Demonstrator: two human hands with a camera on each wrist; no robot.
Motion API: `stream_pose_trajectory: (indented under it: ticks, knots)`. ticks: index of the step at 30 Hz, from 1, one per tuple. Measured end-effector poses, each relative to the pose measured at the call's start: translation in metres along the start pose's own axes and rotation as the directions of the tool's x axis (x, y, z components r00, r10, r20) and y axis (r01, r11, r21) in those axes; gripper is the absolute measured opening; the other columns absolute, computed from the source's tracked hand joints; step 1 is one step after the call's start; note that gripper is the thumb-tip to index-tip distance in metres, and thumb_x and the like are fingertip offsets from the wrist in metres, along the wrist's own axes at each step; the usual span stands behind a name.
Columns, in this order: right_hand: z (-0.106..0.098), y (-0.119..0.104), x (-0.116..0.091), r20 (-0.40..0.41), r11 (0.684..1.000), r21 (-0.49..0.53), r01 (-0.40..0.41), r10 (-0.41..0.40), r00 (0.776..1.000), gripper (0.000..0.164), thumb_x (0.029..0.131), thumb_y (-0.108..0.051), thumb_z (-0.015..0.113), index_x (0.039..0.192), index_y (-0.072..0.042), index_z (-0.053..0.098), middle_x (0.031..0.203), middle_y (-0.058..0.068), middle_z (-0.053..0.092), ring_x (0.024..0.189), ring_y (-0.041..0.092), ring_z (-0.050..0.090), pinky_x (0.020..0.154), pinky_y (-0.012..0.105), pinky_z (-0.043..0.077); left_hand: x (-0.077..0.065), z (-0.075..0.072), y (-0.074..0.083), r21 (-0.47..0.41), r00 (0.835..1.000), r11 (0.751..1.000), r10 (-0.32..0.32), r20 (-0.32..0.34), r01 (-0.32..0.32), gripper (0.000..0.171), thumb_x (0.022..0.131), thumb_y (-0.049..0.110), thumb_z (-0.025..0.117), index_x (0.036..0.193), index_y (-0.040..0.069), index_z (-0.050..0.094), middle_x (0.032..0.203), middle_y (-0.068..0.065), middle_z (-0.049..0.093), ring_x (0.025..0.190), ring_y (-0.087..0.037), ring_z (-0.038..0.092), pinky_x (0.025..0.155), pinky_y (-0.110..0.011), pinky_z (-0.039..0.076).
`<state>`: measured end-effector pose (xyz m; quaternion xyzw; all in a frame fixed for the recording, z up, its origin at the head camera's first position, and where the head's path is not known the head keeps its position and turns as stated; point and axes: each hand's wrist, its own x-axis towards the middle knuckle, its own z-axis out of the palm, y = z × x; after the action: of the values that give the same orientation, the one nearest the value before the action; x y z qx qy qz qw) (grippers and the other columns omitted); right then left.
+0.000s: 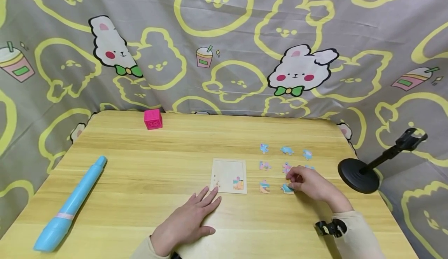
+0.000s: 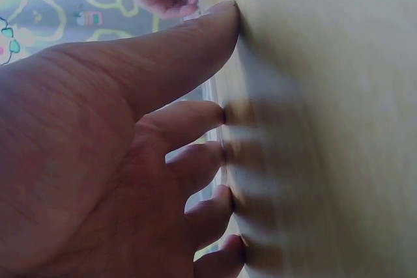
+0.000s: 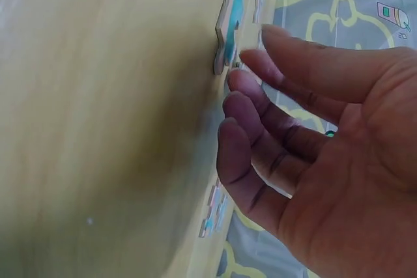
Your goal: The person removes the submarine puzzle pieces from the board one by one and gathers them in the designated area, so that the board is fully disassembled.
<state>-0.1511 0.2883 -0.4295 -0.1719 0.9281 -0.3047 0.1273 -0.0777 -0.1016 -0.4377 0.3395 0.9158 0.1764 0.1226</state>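
Observation:
My left hand (image 1: 187, 220) lies spread on the table, its fingers at the lower left corner of a pale wooden puzzle tray (image 1: 224, 169). One jigsaw piece (image 1: 238, 183) sits in the tray's lower right corner. To the right, my right hand (image 1: 311, 183) hovers by a blue jigsaw piece (image 1: 287, 189) in the front row of loose pieces. In the right wrist view, its thumb and bent fingers (image 3: 238, 144) stand apart, close to a blue-topped piece (image 3: 230, 21) on the table. The left wrist view shows fingertips (image 2: 225, 196) resting on the tabletop.
Other loose pieces lie in rows, among them a blue one (image 1: 287, 150) at the back and a pink one (image 1: 265, 165). A black stand (image 1: 358, 175) is at the right edge. A blue microphone-shaped toy (image 1: 75, 200) lies left; a pink cube (image 1: 153, 119) sits at the back.

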Motion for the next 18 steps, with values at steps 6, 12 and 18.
stream_pose_trajectory:
  ticks: [6, 12, 18]
  knots:
    - [0.004, -0.015, 0.006, -0.045, 1.000, -0.006, -0.005, 0.005, 0.999, 0.014, 0.095, -0.011, 0.065, 0.107, -0.003, 0.063, 0.085, -0.003, 0.056, 0.076, 0.014, 0.052, 0.063, 0.028, 0.046, -0.001, 0.001, -0.001, 0.012, 1.000, 1.000, 0.008, -0.004, -0.007, 0.076, 0.086, 0.038, 0.073, 0.149, 0.008, 0.043, 0.160, -0.008, 0.026, 0.144, -0.033, 0.023, 0.110, -0.053, 0.029]
    - [0.017, -0.050, 0.023, -0.070, 0.995, -0.040, 0.095, -0.098, 0.993, 0.020, 0.093, -0.010, 0.068, 0.110, -0.002, 0.064, 0.095, 0.000, 0.061, 0.085, 0.014, 0.057, 0.073, 0.035, 0.051, -0.001, 0.000, -0.001, 0.015, 1.000, 1.000, 0.009, -0.003, -0.009, 0.076, 0.087, 0.037, 0.073, 0.149, 0.007, 0.043, 0.159, -0.009, 0.026, 0.144, -0.033, 0.023, 0.111, -0.053, 0.029]
    - [0.045, -0.083, 0.046, 0.047, 0.970, -0.116, 0.213, -0.209, 0.977, 0.024, 0.089, -0.011, 0.072, 0.111, -0.004, 0.065, 0.102, 0.001, 0.058, 0.090, 0.018, 0.058, 0.080, 0.037, 0.051, 0.000, -0.001, 0.000, 0.013, 1.000, 1.000, 0.008, 0.006, -0.008, 0.076, 0.087, 0.038, 0.073, 0.149, 0.008, 0.042, 0.160, -0.009, 0.025, 0.144, -0.034, 0.023, 0.111, -0.053, 0.028]
